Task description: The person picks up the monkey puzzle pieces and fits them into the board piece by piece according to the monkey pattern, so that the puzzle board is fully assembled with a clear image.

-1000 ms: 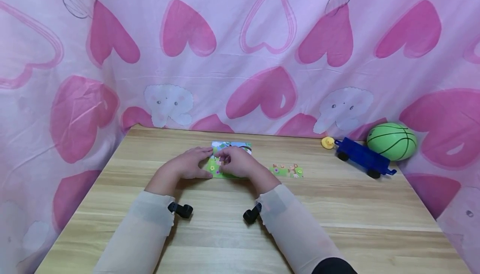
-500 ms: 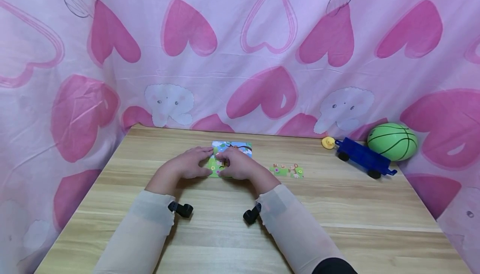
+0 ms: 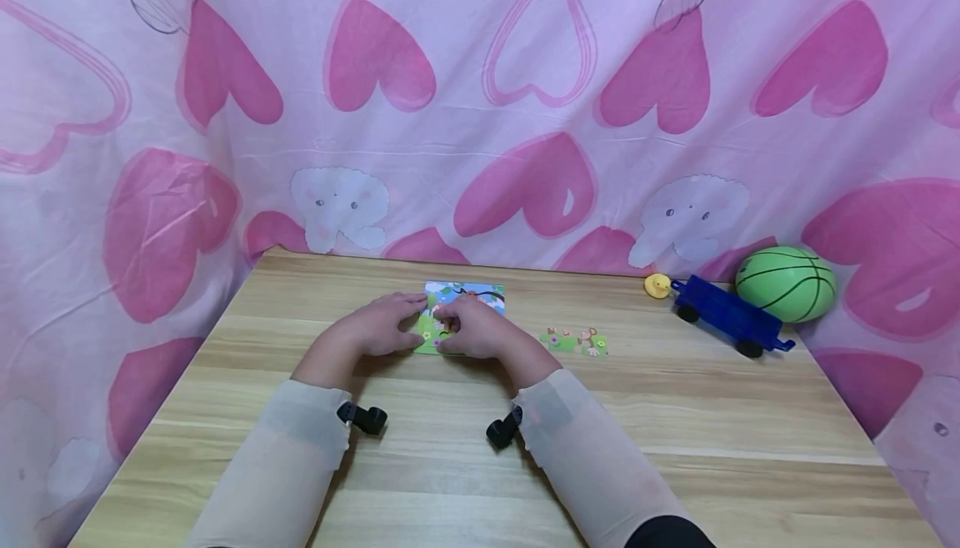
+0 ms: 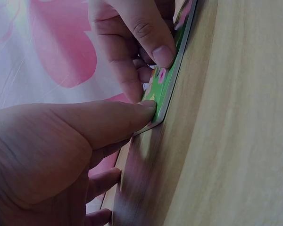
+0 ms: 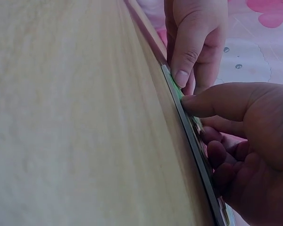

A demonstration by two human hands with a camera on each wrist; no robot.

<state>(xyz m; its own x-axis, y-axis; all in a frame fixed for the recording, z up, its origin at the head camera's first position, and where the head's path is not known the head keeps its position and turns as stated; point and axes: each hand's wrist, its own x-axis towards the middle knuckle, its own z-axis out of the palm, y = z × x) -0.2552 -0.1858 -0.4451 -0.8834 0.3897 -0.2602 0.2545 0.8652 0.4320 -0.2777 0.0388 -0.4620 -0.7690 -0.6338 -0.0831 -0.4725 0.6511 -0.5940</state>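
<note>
A picture puzzle board [image 3: 480,291] in blue and green lies flat on the wooden table. At its left edge my left hand [image 3: 381,327] spreads its fingers, and in the left wrist view the left thumb [image 4: 132,115] presses the near corner. My right hand [image 3: 476,327] bends over the middle, thumb and forefinger pinching a small puzzle piece [image 3: 448,327] against the board, its other fingers curled. The palm hides most of that piece. Two loose puzzle pieces, one with flowers [image 3: 557,339] and one with a monkey [image 3: 592,342], lie right of the board.
At the back right stand a small yellow duck [image 3: 657,285], a blue toy wagon [image 3: 723,314] with black wheels and a green ball [image 3: 786,284]. A pink curtain [image 3: 517,181] with hearts hangs behind the table [image 3: 450,465].
The right thumb and forefinger have shifted slightly, and the piece beneath them has settled lower on the board. The left hand stays at the left edge. Both loose pieces lie unmoved.
</note>
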